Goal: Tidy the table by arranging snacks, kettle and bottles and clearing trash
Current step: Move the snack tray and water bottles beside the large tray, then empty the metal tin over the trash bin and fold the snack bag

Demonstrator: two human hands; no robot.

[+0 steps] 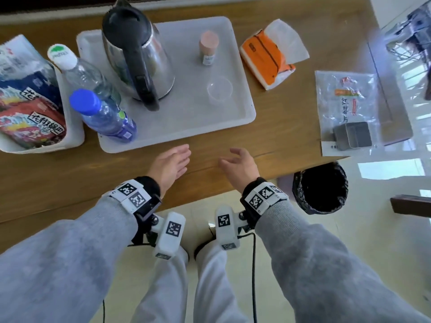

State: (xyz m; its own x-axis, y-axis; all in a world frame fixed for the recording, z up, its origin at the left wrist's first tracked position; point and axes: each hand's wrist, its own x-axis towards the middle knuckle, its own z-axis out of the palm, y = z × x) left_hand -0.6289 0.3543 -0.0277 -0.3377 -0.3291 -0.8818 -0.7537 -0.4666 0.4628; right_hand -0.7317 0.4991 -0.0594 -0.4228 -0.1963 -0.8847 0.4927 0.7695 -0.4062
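A steel kettle with a black lid and handle stands on the white tray. Two water bottles share the tray's left side: a white-capped one and a blue-capped one. A small pink-capped bottle and a clear plastic cup stand on the tray too. Snack packets fill a white bin at far left. My left hand and my right hand hover open over the table's near edge, holding nothing.
An orange tissue pack lies right of the tray. Further right a clear snack bag lies flat with a small grey tin on it. A black-lined trash bin stands on the floor beside the wooden table.
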